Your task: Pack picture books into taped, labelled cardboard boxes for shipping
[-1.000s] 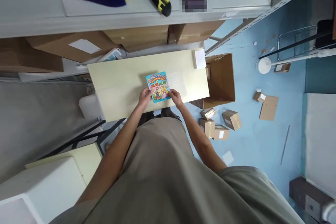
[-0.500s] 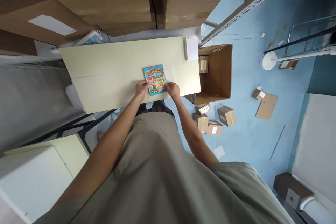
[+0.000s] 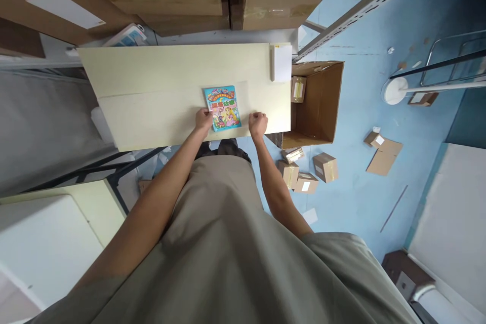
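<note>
A picture book (image 3: pixel 223 108) with a blue border and a colourful cartoon cover lies on the pale yellow tabletop (image 3: pixel 152 111). At its lower left edge, my left hand (image 3: pixel 204 120) is closed, its thumb and fingers pinching the book. A see-through plastic film (image 3: pixel 244 96) shows faintly around the book and stretches to its right. My right hand (image 3: pixel 258 124) is closed to the right of the book, apart from it, with its fingers at the film's edge. What lies inside those curled fingers is mostly hidden.
A stack of white labels (image 3: pixel 281 63) sits at the table's back right corner. Beside it, an open carton (image 3: pixel 318 104) holds a small box (image 3: pixel 298 89). Several small boxes (image 3: pixel 325 167) lie on the blue floor. Large cartons (image 3: pixel 284 2) fill the shelf behind.
My right hand has left the book's right edge and moved a little to the right. My left hand stays at the left edge. The whole view has shifted slightly.
</note>
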`<act>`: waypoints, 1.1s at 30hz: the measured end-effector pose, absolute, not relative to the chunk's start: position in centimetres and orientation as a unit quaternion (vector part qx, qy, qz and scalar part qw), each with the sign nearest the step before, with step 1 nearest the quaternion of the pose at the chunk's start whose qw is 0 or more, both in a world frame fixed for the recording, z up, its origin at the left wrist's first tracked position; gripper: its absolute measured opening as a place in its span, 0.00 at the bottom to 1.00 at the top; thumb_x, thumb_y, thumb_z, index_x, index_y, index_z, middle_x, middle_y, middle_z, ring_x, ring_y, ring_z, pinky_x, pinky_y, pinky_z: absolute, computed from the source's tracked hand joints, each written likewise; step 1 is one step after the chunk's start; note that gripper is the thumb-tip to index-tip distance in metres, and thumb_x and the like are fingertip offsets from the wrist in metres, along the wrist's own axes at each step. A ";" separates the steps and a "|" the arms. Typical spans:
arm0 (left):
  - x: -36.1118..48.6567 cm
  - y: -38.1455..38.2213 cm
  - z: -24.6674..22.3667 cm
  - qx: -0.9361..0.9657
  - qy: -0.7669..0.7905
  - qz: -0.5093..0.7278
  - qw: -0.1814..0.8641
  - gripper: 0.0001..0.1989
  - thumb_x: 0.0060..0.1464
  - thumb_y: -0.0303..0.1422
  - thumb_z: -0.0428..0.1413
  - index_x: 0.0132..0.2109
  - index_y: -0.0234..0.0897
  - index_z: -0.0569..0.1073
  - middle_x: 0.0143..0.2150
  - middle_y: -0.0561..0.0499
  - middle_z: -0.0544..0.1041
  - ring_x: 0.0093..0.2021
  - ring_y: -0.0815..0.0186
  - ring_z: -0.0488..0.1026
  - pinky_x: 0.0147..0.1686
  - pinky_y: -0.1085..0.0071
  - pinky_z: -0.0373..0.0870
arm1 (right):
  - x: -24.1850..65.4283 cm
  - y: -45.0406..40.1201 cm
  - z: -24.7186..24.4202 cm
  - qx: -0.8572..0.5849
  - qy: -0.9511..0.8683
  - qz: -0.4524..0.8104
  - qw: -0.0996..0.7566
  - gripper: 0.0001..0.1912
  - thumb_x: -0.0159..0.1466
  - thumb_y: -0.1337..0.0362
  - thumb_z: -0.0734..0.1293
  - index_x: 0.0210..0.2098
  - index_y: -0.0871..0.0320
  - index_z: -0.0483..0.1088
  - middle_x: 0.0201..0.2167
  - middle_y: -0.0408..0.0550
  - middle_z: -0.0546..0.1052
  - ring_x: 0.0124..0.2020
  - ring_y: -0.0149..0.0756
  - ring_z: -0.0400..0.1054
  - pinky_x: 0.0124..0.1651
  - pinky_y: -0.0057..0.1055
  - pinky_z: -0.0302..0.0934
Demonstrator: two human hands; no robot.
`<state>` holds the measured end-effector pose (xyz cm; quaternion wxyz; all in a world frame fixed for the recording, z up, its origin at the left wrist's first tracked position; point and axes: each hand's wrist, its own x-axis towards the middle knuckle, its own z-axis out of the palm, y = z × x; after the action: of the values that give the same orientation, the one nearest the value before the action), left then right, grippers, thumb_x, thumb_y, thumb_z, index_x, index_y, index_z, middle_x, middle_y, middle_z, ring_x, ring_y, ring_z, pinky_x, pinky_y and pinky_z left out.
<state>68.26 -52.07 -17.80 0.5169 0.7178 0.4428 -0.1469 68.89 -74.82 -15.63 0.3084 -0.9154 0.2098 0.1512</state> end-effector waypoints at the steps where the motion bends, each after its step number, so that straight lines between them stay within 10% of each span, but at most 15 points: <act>1: 68.2 -51.9 -17.7 0.722 0.443 -0.144 0.511 0.08 0.55 0.28 0.60 0.42 0.30 0.80 0.39 0.44 0.83 0.41 0.58 0.80 0.43 0.66 0.76 | 68.9 -74.9 -15.6 -0.915 0.210 0.147 0.312 0.10 0.72 0.61 0.64 0.43 0.58 0.75 0.48 0.61 0.78 0.54 0.51 0.71 0.64 0.49 0.65; 15: 67.2 -50.5 -18.1 0.796 0.403 -0.138 0.429 0.10 0.60 0.33 0.62 0.47 0.33 0.79 0.45 0.42 0.84 0.46 0.57 0.80 0.49 0.65 0.73 | 67.1 -67.9 -12.4 -0.909 -0.055 0.202 0.360 0.09 0.76 0.63 0.62 0.48 0.55 0.74 0.74 0.52 0.67 0.67 0.48 0.64 0.70 0.49 0.65; 22: 68.2 -51.5 -15.5 0.857 0.371 -0.176 0.312 0.33 0.55 0.60 0.64 0.47 0.31 0.77 0.47 0.33 0.82 0.54 0.44 0.79 0.53 0.58 0.74 | 66.6 -65.4 -14.4 -0.915 -0.111 0.252 0.297 0.18 0.77 0.69 0.57 0.59 0.58 0.74 0.75 0.51 0.66 0.67 0.49 0.66 0.68 0.49 0.70; 33: 68.5 -51.1 -14.7 0.883 0.341 -0.227 0.230 0.30 0.62 0.54 0.58 0.57 0.32 0.74 0.56 0.29 0.80 0.60 0.38 0.77 0.59 0.48 0.73 | 66.3 -66.6 -14.2 -0.921 -0.113 0.203 0.312 0.18 0.79 0.58 0.59 0.61 0.55 0.73 0.71 0.54 0.71 0.65 0.48 0.68 0.69 0.46 0.67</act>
<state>68.52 -51.11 -14.74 0.2300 0.8827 0.3412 -0.2270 66.32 -66.63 -14.20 0.3125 -0.9209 -0.1134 0.2034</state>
